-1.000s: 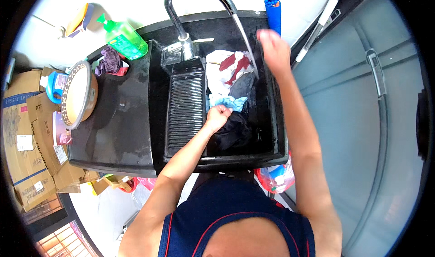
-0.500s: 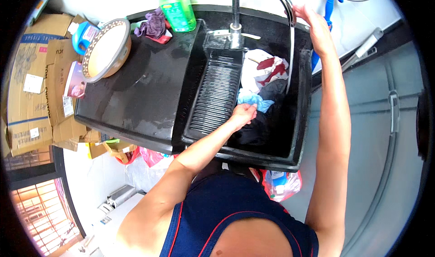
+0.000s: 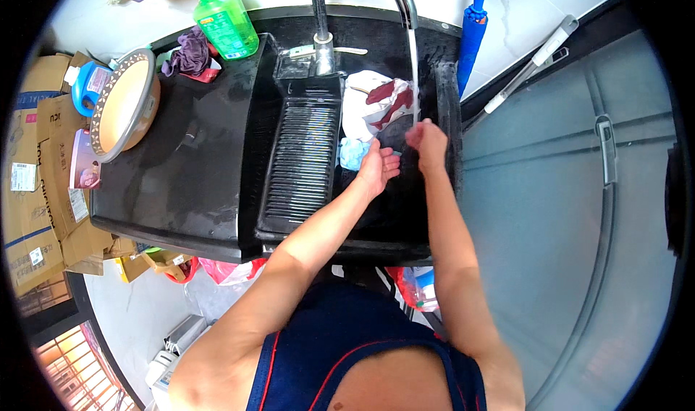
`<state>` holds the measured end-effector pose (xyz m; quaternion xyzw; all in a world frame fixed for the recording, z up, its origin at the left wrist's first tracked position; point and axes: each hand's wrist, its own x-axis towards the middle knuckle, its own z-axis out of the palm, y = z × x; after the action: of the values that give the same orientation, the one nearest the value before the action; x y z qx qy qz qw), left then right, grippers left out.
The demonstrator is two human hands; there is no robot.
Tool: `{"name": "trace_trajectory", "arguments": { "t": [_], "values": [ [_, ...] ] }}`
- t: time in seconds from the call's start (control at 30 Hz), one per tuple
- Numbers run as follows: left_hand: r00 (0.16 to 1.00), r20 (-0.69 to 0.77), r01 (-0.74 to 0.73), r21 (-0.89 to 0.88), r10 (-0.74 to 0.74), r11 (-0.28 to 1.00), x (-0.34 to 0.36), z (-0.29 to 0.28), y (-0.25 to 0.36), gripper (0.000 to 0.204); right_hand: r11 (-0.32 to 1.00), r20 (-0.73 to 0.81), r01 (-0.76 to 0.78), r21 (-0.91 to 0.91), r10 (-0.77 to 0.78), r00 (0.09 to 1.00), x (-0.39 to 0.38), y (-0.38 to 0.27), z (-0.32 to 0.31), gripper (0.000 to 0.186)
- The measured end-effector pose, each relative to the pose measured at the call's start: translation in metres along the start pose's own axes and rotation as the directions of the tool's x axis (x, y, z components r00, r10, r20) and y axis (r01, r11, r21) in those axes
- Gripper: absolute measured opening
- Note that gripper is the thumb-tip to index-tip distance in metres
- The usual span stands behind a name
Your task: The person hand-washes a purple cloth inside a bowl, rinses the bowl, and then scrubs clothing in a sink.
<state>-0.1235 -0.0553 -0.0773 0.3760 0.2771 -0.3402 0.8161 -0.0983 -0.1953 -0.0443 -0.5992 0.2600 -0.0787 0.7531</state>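
My left hand is palm-up in the black sink, fingers apart, beside a crumpled light-blue cloth. My right hand is at the stream falling from the curved chrome faucet, fingers curled; what they hold, if anything, is hidden. A white cloth with dark-red patches lies behind my hands, with dark fabric beside it. The ribbed washboard is to the left of the cloths.
A patterned basin, green pump bottle, blue bottle and purple cloth are on the left counter. Cardboard is piled far left. A blue umbrella stands behind the sink; a grey door is right.
My right hand has come down from up by the faucet into the sink. My left hand has turned and opened beside the blue cloth, slightly higher in the sink.
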Motion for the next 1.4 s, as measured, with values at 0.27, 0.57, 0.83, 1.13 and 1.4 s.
{"name": "trace_trajectory", "arguments": {
  "t": [0.27, 0.57, 0.83, 1.13, 1.4],
  "values": [
    [0.992, 0.124, 0.068, -0.564, 0.002, 0.823, 0.08, 0.033, -0.017, 0.061, 0.724, -0.094, -0.316, 0.613, 0.464, 0.881, 0.019, 0.047, 0.016, 0.031],
    [0.845, 0.533, 0.289, -0.418, -0.025, 0.861, 0.039, 0.02, -0.004, 0.042, 0.575, 0.285, -0.422, 0.701, 0.316, 0.905, 0.009, 0.073, 0.011, 0.027],
    [0.977, -0.013, -0.214, -0.06, 0.213, 0.975, 0.021, 0.037, -0.035, 0.043, 0.383, 0.19, 0.36, -0.851, -0.415, 0.89, 0.044, 0.055, 0.065, 0.047],
    [0.982, 0.098, 0.183, -0.246, -0.163, 0.952, 0.012, 0.036, 0.028, 0.066, 0.466, 0.353, 0.352, -0.812, -0.09, 0.931, 0.007, 0.077, 0.036, 0.043],
    [0.997, 0.064, -0.003, -0.581, 0.049, 0.814, 0.08, 0.0, 0.003, 0.074, 0.418, 0.69, 0.787, -0.453, -0.394, 0.607, -0.118, 0.005, 0.052, 0.047]
  ]
}}
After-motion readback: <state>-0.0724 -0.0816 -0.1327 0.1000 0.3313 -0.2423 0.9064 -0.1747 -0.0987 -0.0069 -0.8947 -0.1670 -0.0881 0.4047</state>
